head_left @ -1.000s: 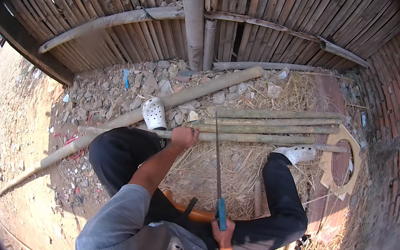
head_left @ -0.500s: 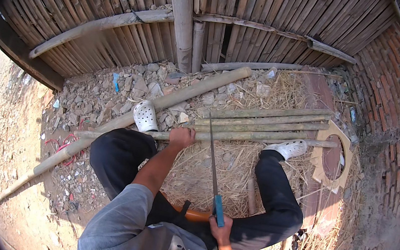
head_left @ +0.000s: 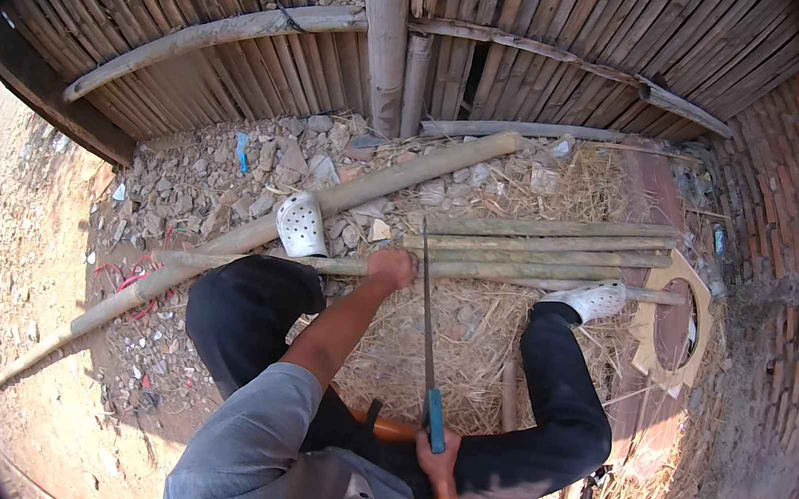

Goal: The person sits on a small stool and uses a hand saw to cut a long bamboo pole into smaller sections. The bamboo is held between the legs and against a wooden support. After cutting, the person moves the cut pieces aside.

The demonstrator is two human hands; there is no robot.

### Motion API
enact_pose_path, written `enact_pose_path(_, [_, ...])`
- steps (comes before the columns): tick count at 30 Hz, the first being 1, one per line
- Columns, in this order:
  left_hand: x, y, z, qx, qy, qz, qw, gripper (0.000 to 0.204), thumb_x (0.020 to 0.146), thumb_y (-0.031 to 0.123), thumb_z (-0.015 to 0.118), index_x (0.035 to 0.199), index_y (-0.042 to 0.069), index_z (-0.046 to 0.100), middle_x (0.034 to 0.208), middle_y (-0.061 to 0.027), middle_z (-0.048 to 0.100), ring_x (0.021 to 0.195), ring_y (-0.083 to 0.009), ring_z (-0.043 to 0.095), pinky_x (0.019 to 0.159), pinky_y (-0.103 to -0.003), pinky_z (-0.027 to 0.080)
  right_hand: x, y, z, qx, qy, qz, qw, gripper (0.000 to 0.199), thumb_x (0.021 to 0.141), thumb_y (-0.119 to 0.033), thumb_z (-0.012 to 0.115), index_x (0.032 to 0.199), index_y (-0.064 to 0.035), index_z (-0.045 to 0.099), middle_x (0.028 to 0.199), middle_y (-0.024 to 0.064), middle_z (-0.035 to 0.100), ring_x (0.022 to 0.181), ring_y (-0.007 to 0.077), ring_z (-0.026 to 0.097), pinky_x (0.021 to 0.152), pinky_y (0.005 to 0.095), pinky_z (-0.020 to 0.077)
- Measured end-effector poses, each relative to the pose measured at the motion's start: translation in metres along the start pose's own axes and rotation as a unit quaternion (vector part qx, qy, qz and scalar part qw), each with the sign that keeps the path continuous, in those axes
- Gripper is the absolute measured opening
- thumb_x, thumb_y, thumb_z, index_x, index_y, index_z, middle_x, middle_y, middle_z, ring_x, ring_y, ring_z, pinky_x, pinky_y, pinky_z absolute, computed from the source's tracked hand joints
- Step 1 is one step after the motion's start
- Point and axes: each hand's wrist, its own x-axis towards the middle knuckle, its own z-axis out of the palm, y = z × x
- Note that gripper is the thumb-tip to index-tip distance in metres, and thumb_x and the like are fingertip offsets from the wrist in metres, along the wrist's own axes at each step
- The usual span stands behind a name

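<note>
The left hand (head_left: 392, 267), clasped on the bamboo pole (head_left: 347, 267) beneath it, has shifted nearer the saw (head_left: 429, 324) just rightward (likely steadying better), whose handle (head_left: 435, 421) the right hand (head_left: 439, 456) grips.

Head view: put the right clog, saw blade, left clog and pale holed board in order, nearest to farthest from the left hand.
1. Saw blade, just right of the left hand.
2. Left clog, left and slightly higher in view.
3. Right clog, right, beyond the blade.
4. Pale holed board, farthest right.
</note>
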Motion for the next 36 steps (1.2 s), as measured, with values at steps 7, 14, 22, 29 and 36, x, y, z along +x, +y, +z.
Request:
enact_pose_path(7, [-0.003, 0.007, -0.002, -0.008, -0.001, -0.032, 0.999, 0.043, 0.091, 0.038, 0.042, 0.096, 0.007, 0.072, 0.101, -0.0167, 0.069, 0.095, -0.0327, 0.067, 0.084, -0.044, 0.052, 0.012, 0.011, 0.008, -0.007, -0.032, -0.03, 0.999, 0.028, 0.078, -0.01, 0.067, 0.057, -0.0046, 0.049, 0.05, -0.0017, 0.042, 0.048, 0.0055, 0.041, 0.044, 0.0279, 0.0346])
enact_pose_path(14, [0.0, 0.011, -0.006, -0.033, 0.002, -0.067, 0.997, 0.045, 0.091, 0.038, 0.041, 0.091, 0.005, 0.072, 0.099, -0.0196, 0.07, 0.092, -0.034, 0.068, 0.082, -0.044, 0.053, 0.026, 0.021, 0.013, -0.016, 0.004, -0.11, 0.994, 0.029, 0.078, -0.009, 0.064, 0.056, -0.0047, 0.046, 0.049, -0.001, 0.041, 0.047, 0.0067, 0.04, 0.044, 0.0286, 0.0348])
enact_pose_path(22, [0.009, -0.004, 0.017, 0.007, 0.021, -0.02, 1.0, 0.047, 0.09, 0.038, 0.039, 0.09, 0.005, 0.073, 0.094, -0.0189, 0.07, 0.089, -0.0347, 0.068, 0.082, -0.044, 0.053, 0.066, -0.014, 0.037, 0.043, -0.022, 0.014, 0.999, 0.028, 0.077, -0.009, 0.064, 0.056, -0.0046, 0.046, 0.049, 0.0002, 0.042, 0.046, 0.0077, 0.041, 0.045, 0.0294, 0.0354])
enact_pose_path(29, [0.008, -0.006, 0.014, 0.006, 0.039, -0.026, 0.999, 0.045, 0.09, 0.036, 0.041, 0.085, 0.006, 0.073, 0.091, -0.0191, 0.07, 0.087, -0.0343, 0.069, 0.08, -0.044, 0.053, 0.019, 0.001, 0.006, -0.022, -0.018, -0.056, 0.998, 0.027, 0.077, -0.009, 0.064, 0.056, -0.0044, 0.047, 0.049, 0.0008, 0.043, 0.046, 0.0084, 0.042, 0.046, 0.03, 0.0375])
enact_pose_path(36, [0.005, 0.003, 0.002, -0.017, 0.037, -0.035, 0.999, 0.044, 0.09, 0.037, 0.041, 0.085, 0.006, 0.073, 0.09, -0.0187, 0.07, 0.085, -0.0349, 0.069, 0.078, -0.044, 0.054, 0.096, 0.002, 0.047, 0.033, -0.011, -0.045, 0.998, 0.027, 0.078, -0.007, 0.064, 0.057, -0.0042, 0.046, 0.051, 0.0007, 0.043, 0.049, 0.0067, 0.042, 0.046, 0.0289, 0.0368])
